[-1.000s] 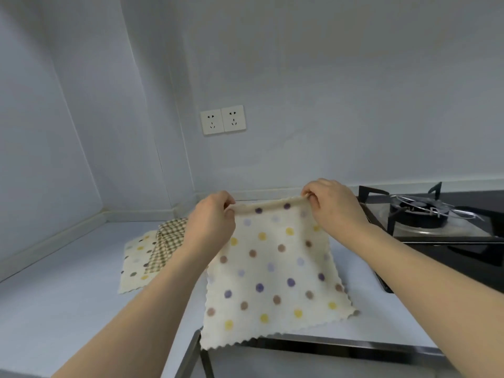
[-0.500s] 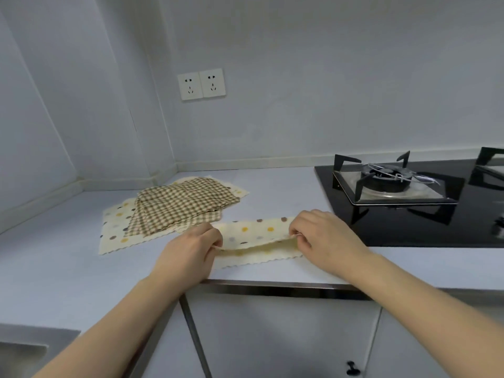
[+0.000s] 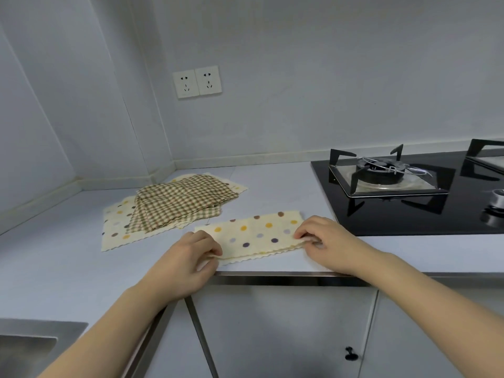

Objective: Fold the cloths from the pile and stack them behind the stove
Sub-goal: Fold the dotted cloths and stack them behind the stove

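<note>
Both hands are down on the near edge now. My left hand (image 3: 188,259) pinches the left end of the dotted cloth (image 3: 253,237), fingers curled over the scalloped hem, and my right hand (image 3: 324,241) pinches the right end the same way. A second ago this cloth hung open in the air between my hands; half a second ago it was coming down doubled; now it lies flat as a long strip on the counter (image 3: 68,255), close to the front edge, just left of the stove (image 3: 409,197). So I judge the first fold done, with another fold still to come before it goes behind the stove.

The lower layer peeks out below the top one, so the edges aren't quite matched.

The pile (image 3: 174,205) sits behind and to the left, checked cloths on top of another dotted one, untouched.

What I can't see: my fingertips under the cloth, how many cloths are in that pile, and most of the strip behind the stove, where no stack shows. The stove's right side is cut off by the frame.
</note>
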`<state>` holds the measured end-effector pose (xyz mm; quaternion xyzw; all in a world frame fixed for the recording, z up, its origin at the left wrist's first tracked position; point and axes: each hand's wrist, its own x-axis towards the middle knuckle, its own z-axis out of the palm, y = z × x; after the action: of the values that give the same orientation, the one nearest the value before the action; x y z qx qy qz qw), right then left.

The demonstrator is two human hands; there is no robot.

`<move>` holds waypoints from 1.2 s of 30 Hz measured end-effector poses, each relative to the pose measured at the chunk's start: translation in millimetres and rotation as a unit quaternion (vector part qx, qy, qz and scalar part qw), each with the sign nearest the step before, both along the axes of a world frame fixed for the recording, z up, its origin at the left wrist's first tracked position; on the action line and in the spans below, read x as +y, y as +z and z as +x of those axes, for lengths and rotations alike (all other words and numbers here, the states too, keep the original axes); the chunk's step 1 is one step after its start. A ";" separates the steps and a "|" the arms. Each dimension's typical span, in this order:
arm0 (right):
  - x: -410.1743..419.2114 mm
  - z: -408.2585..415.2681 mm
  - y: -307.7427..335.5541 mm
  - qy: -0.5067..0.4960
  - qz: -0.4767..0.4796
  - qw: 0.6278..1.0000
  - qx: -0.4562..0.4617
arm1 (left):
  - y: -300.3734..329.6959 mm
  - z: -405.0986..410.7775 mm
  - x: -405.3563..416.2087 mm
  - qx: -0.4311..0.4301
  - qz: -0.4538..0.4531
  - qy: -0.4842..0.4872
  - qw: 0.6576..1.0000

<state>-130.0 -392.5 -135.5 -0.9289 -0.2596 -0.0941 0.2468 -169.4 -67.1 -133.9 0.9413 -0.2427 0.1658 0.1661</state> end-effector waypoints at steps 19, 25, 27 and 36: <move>12.4 5.0 8.6 -0.064 0.149 0.985 0.063 | 8.3 1.1 -5.3 0.033 -0.153 0.047 0.986; 7.2 6.5 9.9 -0.088 0.289 0.946 0.119 | 17.1 -0.8 -6.3 -0.026 -0.080 -0.001 0.996; 7.9 7.1 8.7 -0.091 0.278 0.949 0.121 | 20.1 -1.8 -4.8 -0.026 -0.049 -0.009 0.998; 7.8 3.6 9.1 -0.098 0.244 0.959 0.104 | 32.1 -10.7 3.6 -0.070 0.053 -0.003 0.996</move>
<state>-126.4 -384.7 -126.4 -0.8662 -0.1089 -0.0810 0.4809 -180.1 -63.5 -101.8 0.9341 -0.2650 0.2178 0.0988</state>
